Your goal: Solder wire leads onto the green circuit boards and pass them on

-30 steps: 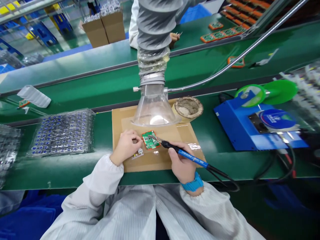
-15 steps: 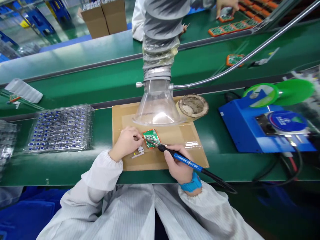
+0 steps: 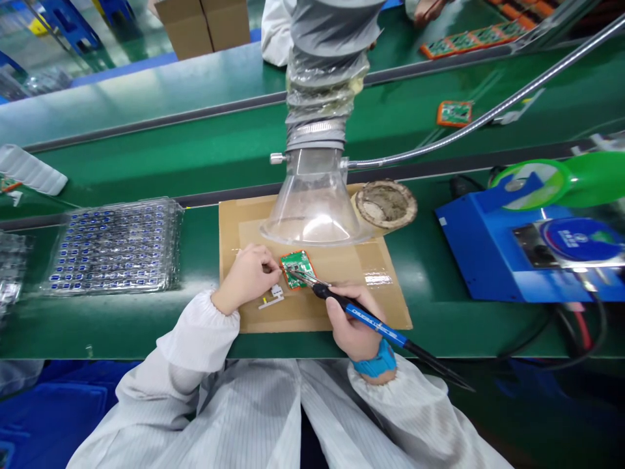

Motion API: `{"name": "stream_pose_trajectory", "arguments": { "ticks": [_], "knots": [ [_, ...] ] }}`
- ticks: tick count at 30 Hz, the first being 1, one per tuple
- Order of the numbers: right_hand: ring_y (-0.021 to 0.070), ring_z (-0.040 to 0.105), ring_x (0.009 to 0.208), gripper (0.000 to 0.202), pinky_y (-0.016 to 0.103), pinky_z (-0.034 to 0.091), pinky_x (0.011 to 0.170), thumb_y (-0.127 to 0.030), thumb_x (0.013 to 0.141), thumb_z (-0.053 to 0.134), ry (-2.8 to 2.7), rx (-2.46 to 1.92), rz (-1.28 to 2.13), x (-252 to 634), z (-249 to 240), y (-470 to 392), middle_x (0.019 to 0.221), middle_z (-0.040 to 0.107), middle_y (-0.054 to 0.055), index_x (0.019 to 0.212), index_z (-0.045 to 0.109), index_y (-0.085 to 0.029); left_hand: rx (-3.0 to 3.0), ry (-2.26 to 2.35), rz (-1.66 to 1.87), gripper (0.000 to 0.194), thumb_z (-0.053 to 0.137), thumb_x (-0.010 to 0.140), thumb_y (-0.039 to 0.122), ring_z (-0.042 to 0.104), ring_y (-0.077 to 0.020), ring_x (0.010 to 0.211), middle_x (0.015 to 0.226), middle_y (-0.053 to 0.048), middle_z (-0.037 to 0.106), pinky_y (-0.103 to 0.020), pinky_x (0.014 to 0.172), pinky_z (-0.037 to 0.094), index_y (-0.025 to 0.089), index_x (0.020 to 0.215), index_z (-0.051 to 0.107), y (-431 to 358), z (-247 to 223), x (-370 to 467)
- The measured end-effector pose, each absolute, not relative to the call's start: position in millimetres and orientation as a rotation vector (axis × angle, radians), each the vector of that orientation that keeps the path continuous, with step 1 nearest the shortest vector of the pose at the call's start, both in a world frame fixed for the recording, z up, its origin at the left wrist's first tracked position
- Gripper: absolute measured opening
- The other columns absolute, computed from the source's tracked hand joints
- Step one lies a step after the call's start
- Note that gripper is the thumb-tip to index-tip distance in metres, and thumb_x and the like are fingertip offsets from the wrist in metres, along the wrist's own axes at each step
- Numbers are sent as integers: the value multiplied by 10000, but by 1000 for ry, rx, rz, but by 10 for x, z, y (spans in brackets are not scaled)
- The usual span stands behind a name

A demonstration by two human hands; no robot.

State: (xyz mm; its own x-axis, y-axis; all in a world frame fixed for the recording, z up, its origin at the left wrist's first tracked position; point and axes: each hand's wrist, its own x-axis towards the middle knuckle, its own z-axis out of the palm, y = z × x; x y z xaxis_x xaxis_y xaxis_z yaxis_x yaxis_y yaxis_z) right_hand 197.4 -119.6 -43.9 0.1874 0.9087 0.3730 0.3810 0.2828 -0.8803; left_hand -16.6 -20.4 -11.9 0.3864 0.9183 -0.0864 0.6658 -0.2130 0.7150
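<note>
A small green circuit board (image 3: 303,262) with an orange rim lies on a cardboard sheet (image 3: 342,312). My right hand (image 3: 355,326) grips a blue and black soldering iron (image 3: 374,319), its tip over the board's left part. My left hand (image 3: 248,277) is closed in a pinch at the board's left edge; what sits between the fingertips is too small to make out. Just below those fingers lies a white plastic piece (image 3: 273,296) with a yellow mark. A clear funnel-shaped hood (image 3: 312,208) hangs right above the board.
Behind the board stands a round, crusted pot (image 3: 385,205). A blue machine (image 3: 469,247) with a green reel is at right. Stacked clear trays (image 3: 112,247) of blue parts lie at left. Another board (image 3: 454,113) rests on the green strip beyond; a co-worker's hand (image 3: 430,10) is across.
The view has shifted slightly. Both my hands and the soldering iron stay nearly in place at the board. The co-worker's hand across has moved away from the board it was over.
</note>
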Motion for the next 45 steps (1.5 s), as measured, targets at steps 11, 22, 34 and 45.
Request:
{"name": "stream_pose_trajectory", "arguments": {
  "ticks": [11,22,34,45],
  "knots": [
    [192,721,744,58,299,577,655,-213,892,688,-1421,-1269,558,1938,-350,-1161,823,711,22,932,658,-242,1955,1356,458,199,721,798,83,599,-204,893,815,-13,705,-383,893,466,196,639,685,-195,-95,-150],
    [183,708,721,38,294,575,647,-236,895,687,-1422,-1268,557,1938,-353,-1149,810,706,17,919,657,-237,1964,1353,444,201,712,794,84,600,-196,881,802,-11,703,-378,887,471,196,630,686,-188,-85,-152],
    [208,717,781,57,330,587,666,-275,916,684,-1364,-1271,583,1975,-419,-1201,861,717,45,958,671,-240,1973,1365,426,208,705,799,78,605,-201,905,810,-10,707,-367,899,477,201,634,673,-190,-61,-149],
    [212,712,775,50,350,579,673,-287,926,672,-1315,-1252,506,1987,-428,-1172,862,717,39,954,676,-246,2044,1359,395,165,690,817,117,597,-214,930,858,-31,688,-385,920,473,196,674,665,-211,-93,-147]
  ]
}}
